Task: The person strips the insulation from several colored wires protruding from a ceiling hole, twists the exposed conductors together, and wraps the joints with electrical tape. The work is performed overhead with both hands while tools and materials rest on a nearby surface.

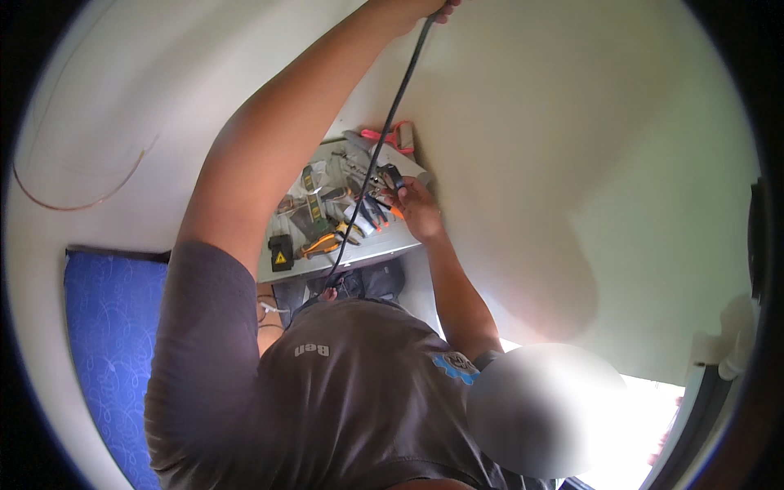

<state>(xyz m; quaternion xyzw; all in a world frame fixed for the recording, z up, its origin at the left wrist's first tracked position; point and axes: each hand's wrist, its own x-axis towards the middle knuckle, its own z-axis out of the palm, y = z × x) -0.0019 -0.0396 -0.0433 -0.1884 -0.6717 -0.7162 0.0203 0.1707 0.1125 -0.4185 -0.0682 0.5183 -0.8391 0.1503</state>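
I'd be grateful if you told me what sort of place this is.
Probably a small indoor work corner: orange-handled pliers lie among other hand tools on a tabletop, beside a pale wall.

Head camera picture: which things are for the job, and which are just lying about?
Seemingly for the job:
- black cable, in the left hand
- small dark object, in the right hand

Just lying about:
- orange-and-black pliers
- black box with a yellow triangle
- red-handled tool
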